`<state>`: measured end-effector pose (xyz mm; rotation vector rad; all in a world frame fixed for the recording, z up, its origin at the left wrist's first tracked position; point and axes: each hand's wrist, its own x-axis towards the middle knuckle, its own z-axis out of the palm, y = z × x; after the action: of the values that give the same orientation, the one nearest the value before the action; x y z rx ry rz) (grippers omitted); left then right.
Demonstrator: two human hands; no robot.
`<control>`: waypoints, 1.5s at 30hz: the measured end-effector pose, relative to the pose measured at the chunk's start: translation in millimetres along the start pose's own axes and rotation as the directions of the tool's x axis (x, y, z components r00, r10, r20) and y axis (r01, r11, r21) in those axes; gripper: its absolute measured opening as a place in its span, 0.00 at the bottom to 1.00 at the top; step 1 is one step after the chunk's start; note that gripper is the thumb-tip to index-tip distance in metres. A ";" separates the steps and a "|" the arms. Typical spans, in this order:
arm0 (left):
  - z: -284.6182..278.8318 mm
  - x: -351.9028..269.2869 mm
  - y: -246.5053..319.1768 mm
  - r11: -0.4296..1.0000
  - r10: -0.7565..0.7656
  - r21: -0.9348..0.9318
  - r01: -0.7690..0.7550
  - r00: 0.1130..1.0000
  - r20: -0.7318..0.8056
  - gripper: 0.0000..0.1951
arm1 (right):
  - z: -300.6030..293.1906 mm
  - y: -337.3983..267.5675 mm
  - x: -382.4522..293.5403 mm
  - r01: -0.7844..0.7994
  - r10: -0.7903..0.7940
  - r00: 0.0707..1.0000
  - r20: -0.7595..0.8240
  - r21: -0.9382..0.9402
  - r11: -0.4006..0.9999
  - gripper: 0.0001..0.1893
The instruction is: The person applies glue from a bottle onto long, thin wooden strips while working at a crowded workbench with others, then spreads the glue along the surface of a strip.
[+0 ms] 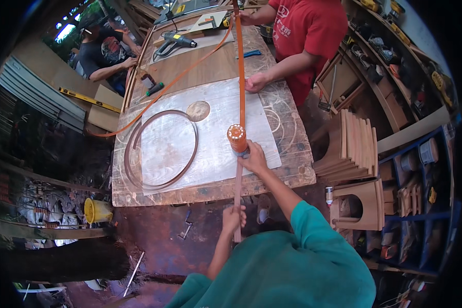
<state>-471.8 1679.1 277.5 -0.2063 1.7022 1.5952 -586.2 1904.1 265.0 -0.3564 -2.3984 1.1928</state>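
My right hand [254, 156] grips the grey lower end of an upright orange bottle-like container [237, 139] near the front of the workbench. Below it, past the bench edge, my left hand [233, 218] is closed on a narrow wooden strip [238, 184] that passes under the container. Beyond the container a long orange band [241, 77] runs to a co-worker in a red shirt, whose one hand holds its far part and whose other hand is beside it. Whether strip and band are one piece is hidden. A coiled brown edging strip [195, 150] lies on the white sheet [215, 161] at the left.
A heat gun [179, 39], blue-handled pliers [251, 53] and a green-handled screwdriver [155, 89] lie farther up the bench. Another co-worker stands at its far left. Curved wooden panels [354, 142] are stacked right of the bench, and a yellow bucket [98, 211] stands at left.
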 end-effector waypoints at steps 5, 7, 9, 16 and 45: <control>13.4 44.8 25.2 0.999 0.019 0.028 -0.019 1.000 -0.006 0.20 | 0.6 -4.6 -1.0 0.022 -0.022 1.000 0.014 -0.017 1.000 0.34; 25.1 43.6 30.0 0.999 0.037 0.027 -0.035 0.998 -0.044 0.18 | 1.5 -8.3 -3.4 -0.014 0.015 1.000 0.013 -0.026 1.000 0.33; 27.5 38.2 24.0 0.998 0.061 0.005 -0.061 0.997 -0.039 0.17 | -1.3 -9.9 -3.2 -0.013 0.014 1.000 0.021 -0.031 0.999 0.33; 7.3 -37.7 -17.6 0.999 0.043 -0.030 -0.043 0.999 -0.006 0.16 | -5.2 -9.1 -7.8 -0.012 0.013 1.000 0.020 -0.068 0.998 0.32; 4.8 -66.7 -29.4 0.971 0.063 0.235 -0.053 0.997 -0.033 0.37 | -14.9 -28.5 -38.0 0.034 -0.034 0.999 0.003 -0.091 0.995 0.25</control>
<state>-406.6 1652.2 296.7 -0.0714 1.9261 1.4244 -546.7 1881.8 285.7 -0.3419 -2.4551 1.0718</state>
